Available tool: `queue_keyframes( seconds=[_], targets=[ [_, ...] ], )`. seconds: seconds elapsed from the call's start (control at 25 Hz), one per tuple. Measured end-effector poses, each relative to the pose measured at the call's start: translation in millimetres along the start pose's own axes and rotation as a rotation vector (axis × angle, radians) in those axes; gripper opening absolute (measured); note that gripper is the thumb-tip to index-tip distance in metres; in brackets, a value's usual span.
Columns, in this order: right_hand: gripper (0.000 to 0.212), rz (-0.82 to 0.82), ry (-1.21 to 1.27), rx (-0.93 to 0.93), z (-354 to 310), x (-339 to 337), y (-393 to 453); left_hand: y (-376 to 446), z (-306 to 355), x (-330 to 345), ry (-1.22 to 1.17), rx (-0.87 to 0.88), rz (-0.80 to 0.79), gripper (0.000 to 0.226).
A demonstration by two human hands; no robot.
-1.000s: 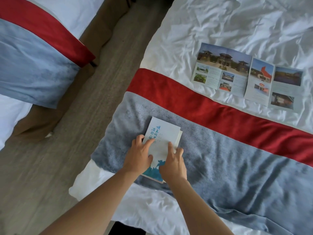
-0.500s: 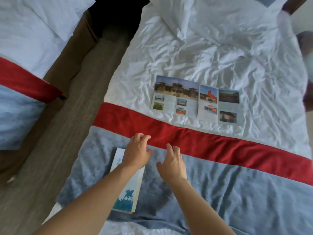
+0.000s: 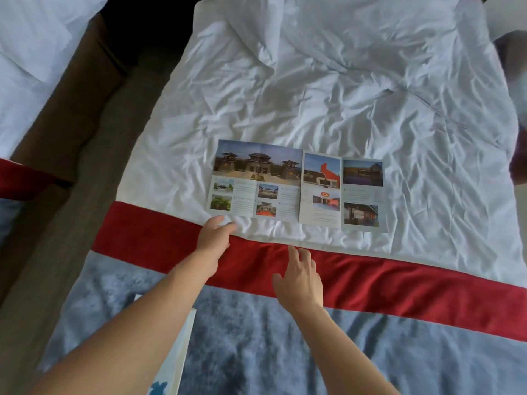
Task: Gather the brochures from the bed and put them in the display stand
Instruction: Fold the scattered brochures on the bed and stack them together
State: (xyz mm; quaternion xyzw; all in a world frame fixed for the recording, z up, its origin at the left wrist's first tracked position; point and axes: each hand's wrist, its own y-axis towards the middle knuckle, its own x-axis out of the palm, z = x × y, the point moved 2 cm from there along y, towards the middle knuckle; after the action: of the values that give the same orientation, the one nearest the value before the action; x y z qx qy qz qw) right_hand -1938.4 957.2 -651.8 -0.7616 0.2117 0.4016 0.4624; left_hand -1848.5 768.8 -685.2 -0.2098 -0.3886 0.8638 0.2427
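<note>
An unfolded brochure with photos of buildings lies flat on the white sheet of the bed. My left hand reaches over the red band, its fingertips just short of the brochure's near left corner, holding nothing. My right hand hovers over the red band with relaxed, spread fingers, well short of the brochure. A folded white and blue brochure lies on the grey-blue runner near me, mostly hidden under my left forearm. The display stand is not in view.
A red and grey-blue bed runner crosses the foot of the bed. A brown carpeted aisle runs along the left, with a second bed beyond it. The white sheet is heavily wrinkled.
Both hands left the folded brochure on the runner and moved forward across the red band toward the unfolded brochure. The view has shifted further up the bed.
</note>
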Motion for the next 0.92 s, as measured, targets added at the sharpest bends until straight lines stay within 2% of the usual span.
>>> queue_keyframes(
  seconds=[0.16,0.32,0.4,0.48,0.56,0.64,0.76,0.92],
  targets=[
    [0.07,0.007,-0.004,0.014,19.4,0.4,29.1,23.5,8.5,32.1,-0.394,-0.068,0.062,0.042],
    [0.071,0.014,-0.004,0.024,28.3,0.5,36.6,26.9,16.2,41.8,-0.47,-0.045,0.219,0.032],
    [0.071,0.026,0.002,0.026,26.5,-0.5,38.8,23.9,25.2,35.6,-0.35,0.067,0.328,0.04],
    [0.071,0.047,0.011,0.018,21.6,-2.1,42.2,19.0,36.8,26.2,-0.139,0.25,0.431,0.045],
    [0.071,0.067,0.03,0.01,14.1,-3.8,45.1,11.3,47.4,23.5,0.07,0.531,0.428,0.041],
    [0.07,0.086,0.044,0.001,7.3,-6.1,47.2,1.7,51.8,29.2,0.209,0.751,0.35,0.039],
    [0.071,0.096,0.049,0.0,4.2,-12.6,52.2,-8.5,47.9,45.8,0.365,0.882,0.272,0.038],
    [0.072,0.103,0.06,0.011,14.5,-24.3,64.9,-10.3,39.2,68.7,0.516,0.917,0.211,0.038]
  ],
)
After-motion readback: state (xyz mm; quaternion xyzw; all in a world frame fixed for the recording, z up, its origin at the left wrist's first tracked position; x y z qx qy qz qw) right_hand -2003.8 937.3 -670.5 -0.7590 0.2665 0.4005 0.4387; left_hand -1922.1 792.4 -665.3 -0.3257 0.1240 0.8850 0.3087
